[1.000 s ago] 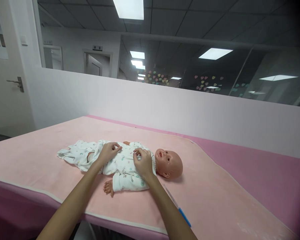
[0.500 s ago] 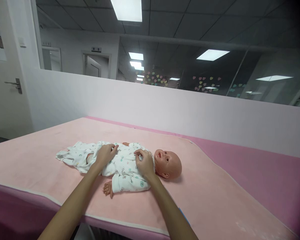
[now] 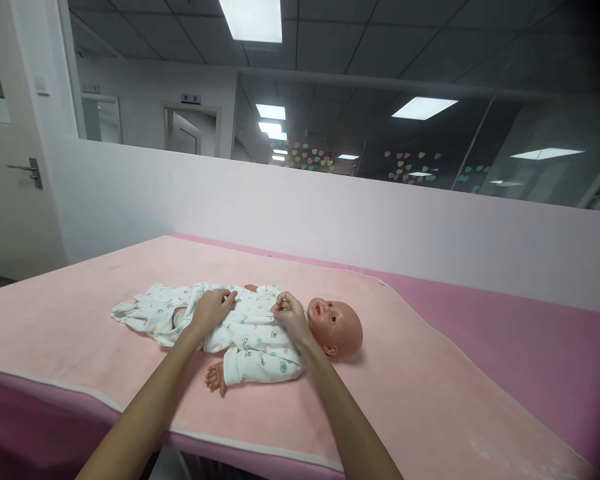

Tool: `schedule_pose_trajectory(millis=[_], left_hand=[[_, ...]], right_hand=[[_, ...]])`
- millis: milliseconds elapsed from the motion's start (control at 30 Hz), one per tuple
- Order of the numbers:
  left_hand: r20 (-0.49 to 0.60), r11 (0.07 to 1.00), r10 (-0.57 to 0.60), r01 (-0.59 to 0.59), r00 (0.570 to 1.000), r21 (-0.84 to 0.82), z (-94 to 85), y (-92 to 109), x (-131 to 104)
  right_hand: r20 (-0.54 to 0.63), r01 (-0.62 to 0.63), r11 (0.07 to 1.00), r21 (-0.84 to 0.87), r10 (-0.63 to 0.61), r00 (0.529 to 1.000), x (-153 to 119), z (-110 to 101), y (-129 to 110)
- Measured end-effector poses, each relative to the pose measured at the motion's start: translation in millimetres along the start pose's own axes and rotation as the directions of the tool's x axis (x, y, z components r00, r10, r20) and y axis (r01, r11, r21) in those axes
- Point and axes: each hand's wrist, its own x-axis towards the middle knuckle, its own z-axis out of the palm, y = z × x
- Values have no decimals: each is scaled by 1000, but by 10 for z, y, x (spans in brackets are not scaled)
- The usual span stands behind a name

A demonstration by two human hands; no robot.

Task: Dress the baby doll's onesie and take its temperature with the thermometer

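Observation:
A baby doll (image 3: 336,327) lies on its back, head to the right. It wears a white long-sleeved romper (image 3: 253,327) with small printed figures. A gap in the cloth shows near the doll's upper leg. My left hand (image 3: 213,311) rests at the doll's waist, its fingers closed on the romper's front. At the upper chest, close to the chin, my right hand (image 3: 291,316) pinches the romper between thumb and fingers; the fingertips are partly hidden. The doll's near hand (image 3: 215,379) sticks out of its sleeve, palm on the mat.
A pale pink mat (image 3: 420,407) with a light edging covers the padded table, over a darker pink surface (image 3: 530,333). Behind it runs a white half wall (image 3: 330,213) topped by glass. A door (image 3: 15,167) with a lever handle stands at the left.
My right hand has shifted slightly right and up, toward the doll's neck, with its fingers drawn closer together. My left hand and the doll stay in place.

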Motion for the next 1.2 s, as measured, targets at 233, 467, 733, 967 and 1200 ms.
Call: schedule_pose_trajectory(millis=[233, 467, 733, 967, 1200], left_hand=[[15, 1000, 13, -13, 1000, -7, 1, 9, -6], [33, 1000, -1, 2, 999, -15, 29, -25, 15], [21, 999, 28, -28, 999, -23, 34, -46, 16], [-69, 997, 12, -6, 998, 81, 35, -88, 34], [-125, 982, -20, 43, 992, 182, 41, -99, 20]], right_hand=[[119, -86, 983, 165, 67, 991, 14, -110, -108], [164, -124, 978, 170, 96, 982, -15, -37, -35], [21, 83, 983, -165, -81, 996, -56, 36, 59], [-121, 65, 974, -218, -93, 988, -24, -47, -201], [-307, -35, 970, -239, -41, 951, -606, -623, -705]])
